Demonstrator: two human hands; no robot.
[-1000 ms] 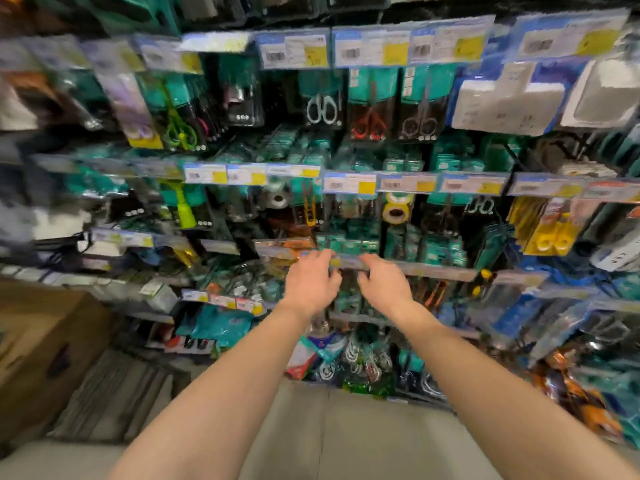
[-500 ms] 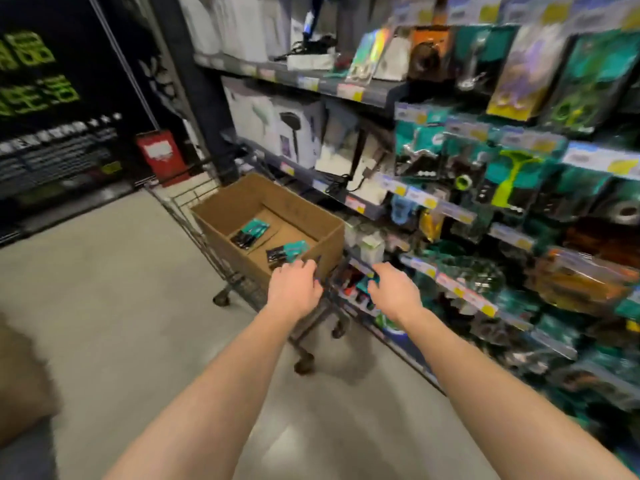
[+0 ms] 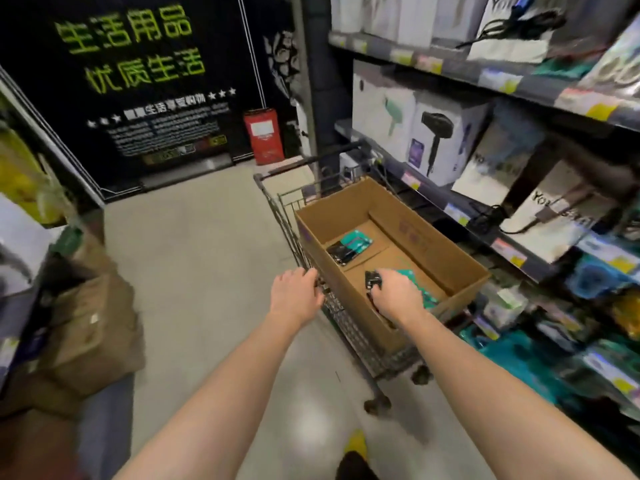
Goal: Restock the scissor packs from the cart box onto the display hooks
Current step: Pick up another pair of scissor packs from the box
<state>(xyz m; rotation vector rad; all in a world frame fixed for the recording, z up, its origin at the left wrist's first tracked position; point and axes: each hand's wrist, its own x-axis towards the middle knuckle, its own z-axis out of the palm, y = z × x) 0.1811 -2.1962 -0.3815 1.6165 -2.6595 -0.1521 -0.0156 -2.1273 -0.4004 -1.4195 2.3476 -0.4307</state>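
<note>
An open cardboard box (image 3: 446,251) sits in a wire shopping cart (image 3: 349,327). Inside it, a teal-and-black scissor pack (image 3: 349,245) lies at the far end. My right hand (image 3: 398,294) reaches into the near end and its fingers curl over a second teal-and-black scissor pack (image 3: 420,284). My left hand (image 3: 294,294) is at the cart's near left rim, fingers bent toward the wire; whether it grips the rim is unclear. The display hooks with teal packs (image 3: 595,275) hang at the right edge, blurred.
Shelves with boxed hair dryers (image 3: 440,140) run along the right, close to the cart. Brown cardboard boxes (image 3: 90,327) are stacked at the left. A red bin (image 3: 264,136) stands by the black sign wall. Bare floor lies between the boxes and the cart.
The view swung left from the hook display to the cart. Both hands left the shelf; my right hand went into the box onto a pack, and my left moved to the cart rim.
</note>
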